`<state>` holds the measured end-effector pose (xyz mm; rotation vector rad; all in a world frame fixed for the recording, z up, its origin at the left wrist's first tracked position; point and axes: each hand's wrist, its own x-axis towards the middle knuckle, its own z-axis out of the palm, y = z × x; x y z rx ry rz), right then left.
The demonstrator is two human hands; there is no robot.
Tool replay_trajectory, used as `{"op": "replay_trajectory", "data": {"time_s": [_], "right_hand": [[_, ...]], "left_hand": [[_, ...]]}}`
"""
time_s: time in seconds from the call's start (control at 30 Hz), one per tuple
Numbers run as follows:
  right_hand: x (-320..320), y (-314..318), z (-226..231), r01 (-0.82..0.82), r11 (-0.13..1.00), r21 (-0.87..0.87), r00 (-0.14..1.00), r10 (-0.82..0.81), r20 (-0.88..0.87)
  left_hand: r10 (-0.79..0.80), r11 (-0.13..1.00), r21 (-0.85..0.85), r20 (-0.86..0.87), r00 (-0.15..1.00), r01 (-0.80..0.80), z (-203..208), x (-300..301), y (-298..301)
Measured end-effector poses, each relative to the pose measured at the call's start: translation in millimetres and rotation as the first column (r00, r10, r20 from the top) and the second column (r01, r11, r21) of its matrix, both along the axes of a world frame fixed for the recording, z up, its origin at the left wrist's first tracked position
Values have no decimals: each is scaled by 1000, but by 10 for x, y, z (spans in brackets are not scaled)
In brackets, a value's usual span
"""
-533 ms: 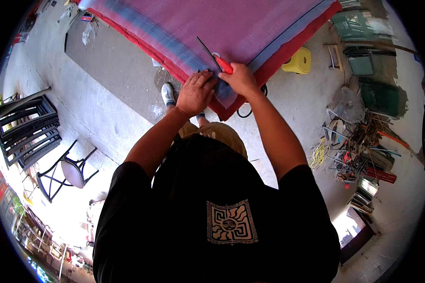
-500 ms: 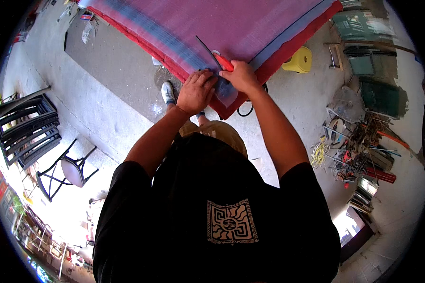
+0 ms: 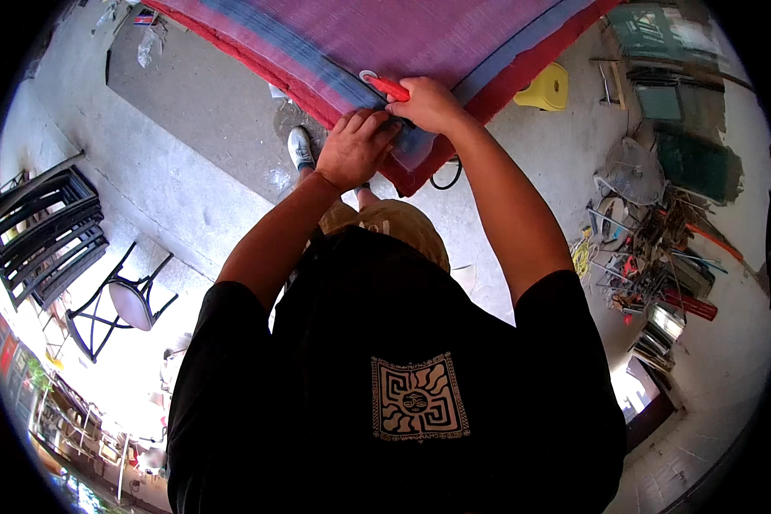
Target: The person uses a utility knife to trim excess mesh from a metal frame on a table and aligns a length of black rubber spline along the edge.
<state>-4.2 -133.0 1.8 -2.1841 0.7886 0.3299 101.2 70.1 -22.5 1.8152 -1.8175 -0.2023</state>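
Observation:
A thin, mesh-like sheet in purple and blue-grey lies over red padded cloth, its corner pointing toward me. My right hand is closed round a red-handled roller tool with a round pale wheel at its tip, resting on the sheet near the corner. Just to the left, my left hand presses down at the corner's left edge. Its fingers are bent and close together; what lies under them is hidden. A dark strip runs along the sheet near the wheel.
A yellow stool stands right of the cloth. Stacked black chair frames and a single chair are at left. Tools and scrap are heaped along the right wall. My shoe is beside the cloth's left edge.
My right hand and the tool have moved slightly up and left, and the wheel now points left. The dark strip that stood up curved now lies lower. My left fingers are more bent.

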Motion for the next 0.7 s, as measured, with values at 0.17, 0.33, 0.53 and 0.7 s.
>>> {"op": "replay_trajectory", "data": {"time_s": [0.17, 0.33, 0.53, 0.7], "right_hand": [[-5, 18, -54, 33, 999, 5, 999, -33, 25], [-36, 22, -62, 68, 997, 49, 997, -69, 18], [-315, 45, 302, 27, 982, -186, 999, -31, -20], [-560, -101, 791, -414, 834, -363, 902, 322, -289]], "left_hand": [[-57, 998, 27, 11, 998, 57, -52, -40, 24], [-70, 998, 5, -12, 997, 70, -40, -52, 2], [-53, 998, 21, -24, 998, 54, -27, -39, 47], [-67, 997, 24, 2, 998, 67, -46, -22, 30]]}}
